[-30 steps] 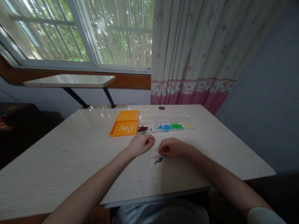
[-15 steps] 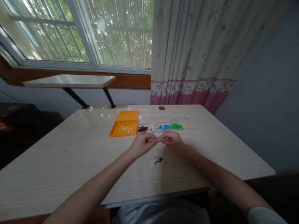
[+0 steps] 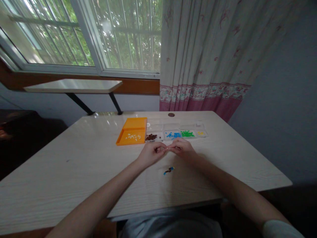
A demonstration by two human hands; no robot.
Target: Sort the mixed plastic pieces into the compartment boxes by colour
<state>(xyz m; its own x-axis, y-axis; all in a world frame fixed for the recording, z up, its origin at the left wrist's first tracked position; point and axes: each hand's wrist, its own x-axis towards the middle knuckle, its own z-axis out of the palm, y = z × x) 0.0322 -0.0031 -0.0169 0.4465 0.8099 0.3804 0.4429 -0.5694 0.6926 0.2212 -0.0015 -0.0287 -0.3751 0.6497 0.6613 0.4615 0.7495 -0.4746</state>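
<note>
My left hand (image 3: 154, 152) and my right hand (image 3: 181, 147) meet over the table, fingertips pinched together. Between them shows a tiny pale speck, too small to name. Nearer to me on the table lies a short joined string of small blue, dark and yellow pieces (image 3: 169, 170). Just beyond my hands sit clear compartment boxes: one holds brown pieces (image 3: 151, 137), another blue pieces (image 3: 173, 135), another green pieces (image 3: 187, 134), and the rightmost a few yellow pieces (image 3: 200, 133). To their left, an open orange case (image 3: 135, 123) holds scattered white pieces (image 3: 133, 136).
The pale wooden table (image 3: 81, 165) stretches to both sides. A raised shelf (image 3: 74, 86) on black legs stands at the back left. A dark round disc (image 3: 171, 115) lies at the far edge, before the curtain (image 3: 198, 66) and window.
Almost nothing differs. Both hands keep their pinch in the same place, with at most a very slight shift of the right fingers.
</note>
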